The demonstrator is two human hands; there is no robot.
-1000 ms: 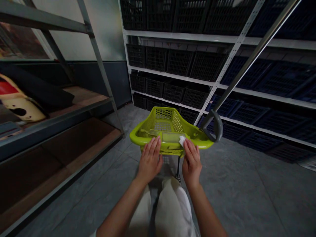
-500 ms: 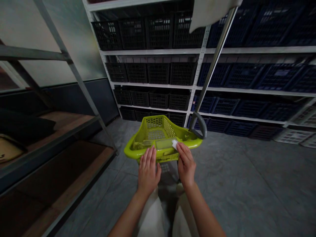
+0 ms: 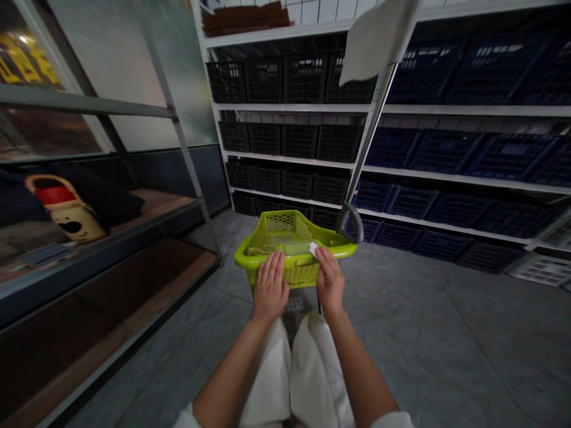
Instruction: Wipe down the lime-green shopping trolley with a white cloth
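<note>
In front of me stands a lime-green plastic basket (image 3: 250, 260) with perforated walls, seemingly a shopping cart's. My left hand (image 3: 270, 286) lies on its near rim, fingers stretched out and close together. At the right part of that rim, my right hand (image 3: 330, 279) pinches a small white wipe (image 3: 313, 248) against the plastic; whether it is cloth, paper or sponge is unclear. Between the hands, a clear flat panel (image 3: 297, 248) is set into the rim. A grey loop handle (image 3: 353, 221) sits at the basket's right corner, beside a metal pole (image 3: 375, 128) carrying a white flag-like sheet (image 3: 372, 44).
White shelving (image 3: 289, 157) with black crates (image 3: 303, 139) and blue crates (image 3: 459, 154) lines the back. On the left, a metal-framed rack (image 3: 178, 214) holds a beige bottle with a red lid (image 3: 71, 214) and a phone-like slab (image 3: 49, 254). Grey floor (image 3: 428, 315) surrounds the basket.
My view has tilted upward and turned left, so the bottle on the rack and the upper shelf now show. Both hands remain at the basket's rim, the right one still pinching the white wipe.
</note>
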